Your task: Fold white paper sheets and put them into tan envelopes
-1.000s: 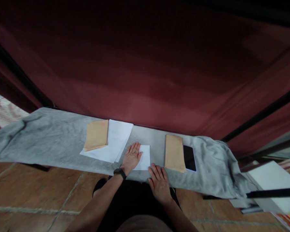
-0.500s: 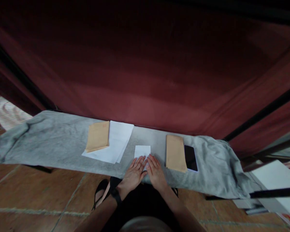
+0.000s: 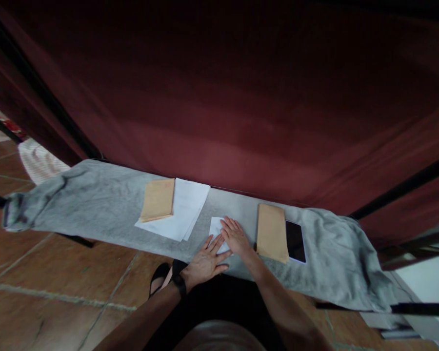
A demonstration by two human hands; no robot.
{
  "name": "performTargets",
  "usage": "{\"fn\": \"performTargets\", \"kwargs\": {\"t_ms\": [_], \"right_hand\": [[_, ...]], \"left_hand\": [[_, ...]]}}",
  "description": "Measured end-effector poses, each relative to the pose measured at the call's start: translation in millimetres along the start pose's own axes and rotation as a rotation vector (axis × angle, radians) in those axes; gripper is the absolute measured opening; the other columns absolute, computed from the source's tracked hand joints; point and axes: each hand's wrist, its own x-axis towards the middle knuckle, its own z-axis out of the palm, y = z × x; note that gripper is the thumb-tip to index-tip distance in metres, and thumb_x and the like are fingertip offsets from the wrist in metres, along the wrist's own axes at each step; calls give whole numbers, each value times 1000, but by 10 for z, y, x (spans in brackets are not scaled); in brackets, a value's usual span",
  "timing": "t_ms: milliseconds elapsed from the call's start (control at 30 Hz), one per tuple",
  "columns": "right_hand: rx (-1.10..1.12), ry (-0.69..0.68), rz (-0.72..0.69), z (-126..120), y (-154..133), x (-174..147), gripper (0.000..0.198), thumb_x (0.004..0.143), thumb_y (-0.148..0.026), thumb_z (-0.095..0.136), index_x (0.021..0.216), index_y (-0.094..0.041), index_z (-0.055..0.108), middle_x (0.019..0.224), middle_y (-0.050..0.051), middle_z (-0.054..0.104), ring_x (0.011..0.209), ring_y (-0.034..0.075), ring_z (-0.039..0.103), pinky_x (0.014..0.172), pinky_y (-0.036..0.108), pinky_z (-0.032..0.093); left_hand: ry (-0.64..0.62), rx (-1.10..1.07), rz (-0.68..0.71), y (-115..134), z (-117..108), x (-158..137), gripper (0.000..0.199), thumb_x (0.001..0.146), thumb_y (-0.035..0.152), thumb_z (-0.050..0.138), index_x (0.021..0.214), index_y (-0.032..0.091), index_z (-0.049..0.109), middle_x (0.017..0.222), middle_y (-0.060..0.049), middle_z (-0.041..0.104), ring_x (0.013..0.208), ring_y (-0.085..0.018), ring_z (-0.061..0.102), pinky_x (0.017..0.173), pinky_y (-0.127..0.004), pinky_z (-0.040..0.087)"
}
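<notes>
A small white piece of paper, seemingly folded (image 3: 215, 225), lies on the grey cloth in front of me, partly hidden under both hands. My left hand (image 3: 206, 262) rests flat on its lower left part with fingers spread. Across its upper right part lies my right hand (image 3: 236, 235), palm down, fingers stretched out. Left of the hands are larger white sheets (image 3: 190, 202) with a stack of brown envelopes (image 3: 158, 199) on top. To the right sits another stack of brown envelopes (image 3: 271, 231).
A phone (image 3: 295, 241) lies beside the right envelope stack. Grey cloth (image 3: 106, 195) covers the narrow bench, bunched at its right end. A dark red curtain (image 3: 219, 122) hangs right behind it. White boards (image 3: 428, 282) stand at the lower right.
My right hand has slid up and across the small paper, away from me. My left hand has spread its fingers on the paper's lower part. The view has shifted slightly.
</notes>
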Motion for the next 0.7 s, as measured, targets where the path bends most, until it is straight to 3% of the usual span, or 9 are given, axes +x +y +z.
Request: {"fn": "performTargets", "kwargs": {"t_ms": [233, 400, 567, 700], "right_hand": [[-39, -100, 59, 18, 166, 147, 49, 104, -30, 34, 152, -18, 36, 157, 10, 37, 147, 21, 32, 121, 48, 25], [-45, -83, 85, 6, 39, 122, 49, 105, -31, 31, 152, -17, 37, 158, 11, 35, 148, 22, 29, 121, 49, 25], [15, -77, -65, 20, -165, -35, 48, 106, -37, 27, 149, -21, 43, 158, 5, 36, 147, 20, 32, 122, 43, 26], [30, -84, -113, 26, -133, -59, 47, 106, -36, 28, 147, -24, 46, 157, 3, 38, 144, 21, 37, 120, 43, 29]], "left_hand": [[61, 84, 60, -46, 70, -38, 61, 93, 61, 51, 149, 42, 38, 162, -5, 30, 147, -30, 31, 121, -52, 13], [38, 59, 62, -36, 11, -28, 60, 93, 63, 49, 147, 40, 42, 159, -8, 36, 147, -31, 30, 120, -53, 16], [14, -5, 21, -4, 2, -19, 50, 92, 65, 49, 130, 36, 62, 147, -7, 51, 140, -30, 41, 120, -53, 18], [16, -2, 16, 10, -24, -14, 52, 90, 63, 54, 134, 36, 58, 148, -7, 50, 140, -30, 40, 120, -53, 18]]}}
